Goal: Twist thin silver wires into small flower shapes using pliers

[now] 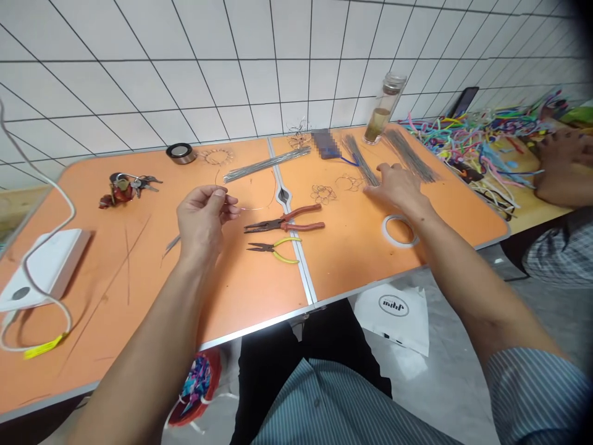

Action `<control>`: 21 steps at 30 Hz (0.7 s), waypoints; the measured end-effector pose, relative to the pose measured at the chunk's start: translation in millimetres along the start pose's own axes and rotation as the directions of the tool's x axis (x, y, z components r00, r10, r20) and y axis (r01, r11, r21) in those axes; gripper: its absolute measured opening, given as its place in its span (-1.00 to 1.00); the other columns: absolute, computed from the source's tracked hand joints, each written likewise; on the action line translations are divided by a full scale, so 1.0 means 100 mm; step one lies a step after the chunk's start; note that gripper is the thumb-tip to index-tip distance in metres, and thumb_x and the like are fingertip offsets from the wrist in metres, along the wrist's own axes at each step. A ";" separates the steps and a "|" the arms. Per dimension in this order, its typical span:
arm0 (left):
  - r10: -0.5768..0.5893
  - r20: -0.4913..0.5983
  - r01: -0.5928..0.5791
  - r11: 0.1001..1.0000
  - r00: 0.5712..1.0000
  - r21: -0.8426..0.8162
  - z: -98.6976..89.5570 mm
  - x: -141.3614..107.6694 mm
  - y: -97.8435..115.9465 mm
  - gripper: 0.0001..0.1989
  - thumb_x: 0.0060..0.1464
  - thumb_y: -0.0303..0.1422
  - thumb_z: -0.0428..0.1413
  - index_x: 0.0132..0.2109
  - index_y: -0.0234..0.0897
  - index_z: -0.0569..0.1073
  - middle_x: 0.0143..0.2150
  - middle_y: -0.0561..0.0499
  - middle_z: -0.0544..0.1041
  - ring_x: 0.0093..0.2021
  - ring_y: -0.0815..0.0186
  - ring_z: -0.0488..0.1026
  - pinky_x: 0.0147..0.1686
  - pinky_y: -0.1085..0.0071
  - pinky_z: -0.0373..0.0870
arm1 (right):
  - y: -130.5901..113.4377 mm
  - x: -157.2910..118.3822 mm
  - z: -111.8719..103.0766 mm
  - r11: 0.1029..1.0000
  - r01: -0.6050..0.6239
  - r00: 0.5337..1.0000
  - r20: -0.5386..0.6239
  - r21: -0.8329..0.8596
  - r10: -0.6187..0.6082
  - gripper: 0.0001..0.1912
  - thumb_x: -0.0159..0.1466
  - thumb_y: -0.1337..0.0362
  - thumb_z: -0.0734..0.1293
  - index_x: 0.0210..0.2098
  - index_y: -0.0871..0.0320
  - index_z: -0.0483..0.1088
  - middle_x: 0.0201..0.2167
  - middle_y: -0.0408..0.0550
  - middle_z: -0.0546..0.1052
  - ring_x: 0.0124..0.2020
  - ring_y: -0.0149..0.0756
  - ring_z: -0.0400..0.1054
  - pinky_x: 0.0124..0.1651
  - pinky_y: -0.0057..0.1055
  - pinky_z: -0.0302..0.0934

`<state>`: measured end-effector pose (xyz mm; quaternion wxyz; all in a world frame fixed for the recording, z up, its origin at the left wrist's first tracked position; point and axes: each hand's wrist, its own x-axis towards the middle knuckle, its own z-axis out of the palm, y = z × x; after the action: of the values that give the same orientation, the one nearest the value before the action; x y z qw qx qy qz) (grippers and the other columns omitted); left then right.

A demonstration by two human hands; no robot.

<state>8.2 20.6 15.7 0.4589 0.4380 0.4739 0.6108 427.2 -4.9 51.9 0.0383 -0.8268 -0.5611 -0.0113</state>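
Observation:
My left hand [206, 216] is pinched on a thin wire [254, 209], which curves out to the right past the fingertips. My right hand [399, 184] reaches over the right half of the table, fingers apart, at the near end of a bundle of straight wires [359, 157]. Whether its fingertips touch the wires I cannot tell. Between the hands lie red-handled pliers [285, 220] and smaller yellow-handled long-nose pliers [275, 248]. Flower-shaped bent wires [323, 194] lie left of my right hand. Another wire bundle [266, 164] crosses the table's seam.
A glass bottle of liquid [380, 114] stands by the wall, near more wires [410, 154]. A white ring [399, 230] lies under my right forearm. Keys [134, 185], a wire spool [180, 153] and a white cabled box [46, 266] are left. Another person's hand [567, 148] is at far right.

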 end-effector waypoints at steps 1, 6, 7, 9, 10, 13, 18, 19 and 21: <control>-0.004 0.001 0.004 1.000 1.000 0.002 0.00 0.00 0.00 -0.88 0.16 -0.31 0.33 -0.22 -0.24 0.59 -0.35 0.02 0.65 -0.48 0.40 0.56 -0.45 0.51 0.55 | 0.03 0.03 0.04 1.000 -0.005 1.000 0.012 0.004 0.005 -0.22 0.39 -0.04 0.47 0.48 0.19 0.40 0.37 0.42 0.51 0.31 0.34 0.46 0.25 0.09 0.35; -0.004 -0.005 0.004 1.000 1.000 0.012 0.00 0.01 -0.02 -0.86 0.13 -0.30 0.32 -0.22 -0.25 0.58 -0.35 0.02 0.65 -0.52 0.40 0.54 -0.46 0.49 0.54 | 0.15 0.19 0.17 0.998 -0.038 0.998 0.055 0.042 0.036 -0.37 0.42 0.12 0.42 0.43 0.15 0.46 0.26 0.33 0.62 0.26 0.23 0.51 0.19 0.00 0.39; -0.003 -0.006 0.003 1.000 1.000 0.016 -0.01 0.01 -0.02 -0.86 0.12 -0.30 0.33 -0.22 -0.24 0.58 -0.35 0.02 0.65 -0.51 0.41 0.54 -0.46 0.50 0.54 | 0.17 0.22 0.18 0.998 -0.040 0.998 0.054 0.049 0.037 -0.39 0.43 0.14 0.40 0.42 0.15 0.47 0.26 0.33 0.63 0.26 0.22 0.52 0.19 -0.01 0.39; -0.003 -0.004 0.003 1.000 1.000 0.024 -0.01 0.01 -0.03 -0.86 0.11 -0.29 0.33 -0.21 -0.24 0.58 -0.34 0.03 0.66 -0.50 0.41 0.56 -0.44 0.50 0.54 | 0.20 0.25 0.20 0.997 -0.049 0.998 0.044 0.052 0.046 -0.43 0.45 0.18 0.38 0.41 0.16 0.49 0.25 0.33 0.64 0.27 0.21 0.52 0.20 -0.02 0.39; -0.004 -0.003 0.004 1.000 1.000 0.027 -0.01 0.01 -0.04 -0.85 0.10 -0.29 0.33 -0.21 -0.23 0.58 -0.34 0.03 0.66 -0.49 0.40 0.56 -0.44 0.51 0.55 | 0.22 0.27 0.21 0.997 -0.055 0.998 0.037 0.049 0.053 -0.44 0.46 0.20 0.37 0.41 0.17 0.50 0.26 0.34 0.64 0.27 0.21 0.52 0.20 -0.03 0.39; -0.008 -0.003 0.008 1.000 1.000 0.029 -0.01 0.02 -0.05 -0.84 0.09 -0.29 0.33 -0.21 -0.24 0.58 -0.35 0.02 0.65 -0.49 0.40 0.57 -0.44 0.51 0.56 | 0.26 0.30 0.22 0.997 -0.069 0.997 0.022 0.041 0.068 -0.46 0.48 0.24 0.34 0.41 0.17 0.50 0.28 0.35 0.62 0.30 0.22 0.51 0.21 -0.02 0.38; -0.010 -0.006 0.010 1.000 1.000 0.020 -0.02 0.02 -0.05 -0.88 0.13 -0.32 0.33 -0.21 -0.23 0.59 -0.35 0.03 0.66 -0.47 0.39 0.58 -0.43 0.49 0.57 | 0.32 0.22 0.11 0.997 -0.042 0.999 0.007 0.064 0.042 -0.44 0.48 0.15 0.37 0.42 0.16 0.50 0.27 0.32 0.64 0.30 0.25 0.50 0.18 0.00 0.38; -0.013 -0.005 0.013 1.000 1.000 0.019 -0.02 0.02 -0.05 -0.89 0.13 -0.32 0.32 -0.20 -0.23 0.59 -0.35 0.03 0.66 -0.47 0.39 0.57 -0.43 0.49 0.57 | 0.35 0.16 0.06 0.997 -0.032 0.999 -0.004 0.072 0.033 -0.44 0.47 0.14 0.37 0.41 0.15 0.51 0.24 0.30 0.66 0.28 0.23 0.51 0.17 0.00 0.38; -0.014 -0.008 0.014 1.000 1.000 0.015 -0.01 0.02 -0.04 -0.89 0.15 -0.32 0.32 -0.21 -0.23 0.59 -0.36 0.04 0.66 -0.48 0.39 0.57 -0.43 0.49 0.56 | 0.45 -0.02 -0.04 0.996 -0.007 1.000 -0.029 0.088 0.009 -0.48 0.47 0.16 0.39 0.36 0.12 0.55 0.16 0.24 0.70 0.21 0.17 0.53 0.15 -0.04 0.36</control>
<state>7.1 22.8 12.0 0.4581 0.4356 0.4833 0.6057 468.0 -23.2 53.2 0.0828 -0.8263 -0.5570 0.0012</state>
